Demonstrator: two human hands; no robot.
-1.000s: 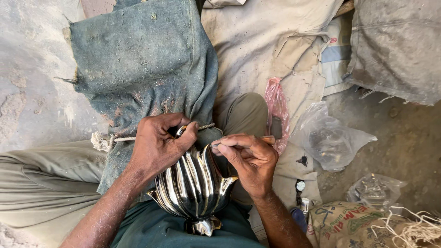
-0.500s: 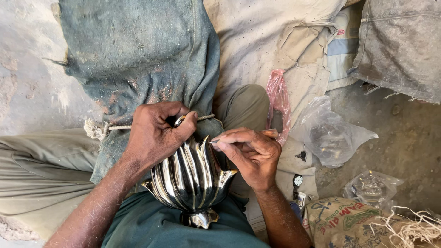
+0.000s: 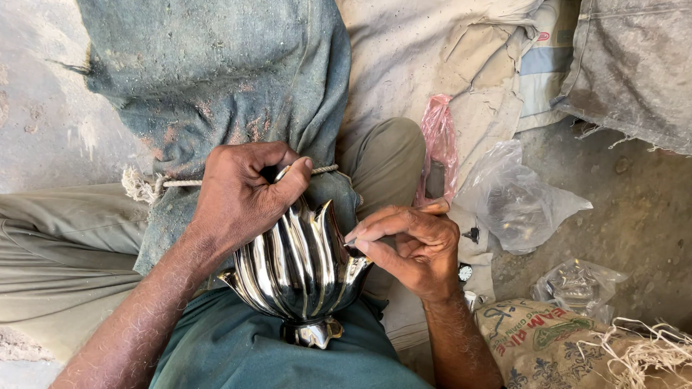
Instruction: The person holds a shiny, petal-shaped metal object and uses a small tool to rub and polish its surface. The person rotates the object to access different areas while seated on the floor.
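The left hand (image 3: 241,194) is closed around the top edge of a shiny fluted metal vessel (image 3: 295,270), which lies on the person's lap between both hands. The right hand (image 3: 411,245) pinches a small tool against the vessel's right edge. A clear plastic bag (image 3: 515,202) lies well right of this hand.

Fluted metal vessel (image 3: 299,270): on the lap, between the hands. Left hand (image 3: 241,191): at the vessel's far rim, left side. Right hand (image 3: 411,245): at its right rim. Cloth (image 3: 216,79): draped over the knee, behind the vessel. Cord (image 3: 155,184): across the cloth, left of the left hand. Plastic bags (image 3: 515,198): on the floor, right of the right hand. Printed sack (image 3: 548,342): near right corner, before the bags.
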